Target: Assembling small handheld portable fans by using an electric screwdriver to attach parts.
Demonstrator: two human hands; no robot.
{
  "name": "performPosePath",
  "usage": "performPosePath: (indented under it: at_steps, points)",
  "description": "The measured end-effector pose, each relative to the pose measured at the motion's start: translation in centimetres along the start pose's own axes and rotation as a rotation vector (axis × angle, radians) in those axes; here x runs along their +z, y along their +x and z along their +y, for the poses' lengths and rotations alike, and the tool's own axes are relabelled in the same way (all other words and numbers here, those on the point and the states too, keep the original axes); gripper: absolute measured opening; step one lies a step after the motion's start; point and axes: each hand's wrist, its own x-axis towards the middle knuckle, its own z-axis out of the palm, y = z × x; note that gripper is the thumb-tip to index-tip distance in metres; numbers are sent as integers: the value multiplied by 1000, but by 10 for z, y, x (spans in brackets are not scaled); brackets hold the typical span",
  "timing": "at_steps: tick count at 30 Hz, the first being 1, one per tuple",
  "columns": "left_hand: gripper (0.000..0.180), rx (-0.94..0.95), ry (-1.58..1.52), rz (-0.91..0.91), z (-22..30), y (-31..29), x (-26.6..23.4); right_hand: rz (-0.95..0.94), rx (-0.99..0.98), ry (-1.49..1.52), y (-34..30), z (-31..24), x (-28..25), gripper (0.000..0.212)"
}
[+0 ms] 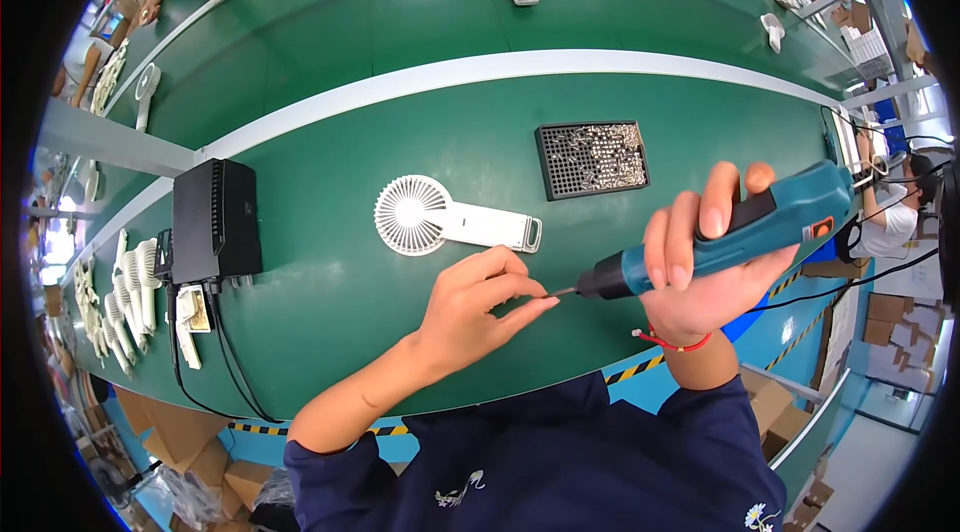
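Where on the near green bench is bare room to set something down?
Free: between the black vented box and white handheld fan; between that fan and the screw tray. Crowded: left end, with clustered fans and cables.

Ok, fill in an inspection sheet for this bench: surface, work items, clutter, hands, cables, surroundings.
Surface: glossy green benchtop.
Work items: white handheld fan lying flat, handle pointing right; black perforated tray partly filled with small metal parts.
Clutter: black box on the left; white handheld fans grouped beyond it.
Hands: right hand grips teal electric screwdriver; left hand has fingertips at its bit tip, any screw there too small to tell.
Cables: black cables trail from the box.
Surroundings: second green bench, other people, cardboard boxes.
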Motion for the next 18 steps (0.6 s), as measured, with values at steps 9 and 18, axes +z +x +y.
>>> performPosePath:
  at_steps: [9,18]
  points:
    - [14,-96,-93,-90,1,-3,-5,-115,82,-95,3,8,9,52]
    - [9,-131,-74,-155,-1,11,-9,-257,103,72,12,19,2,71]
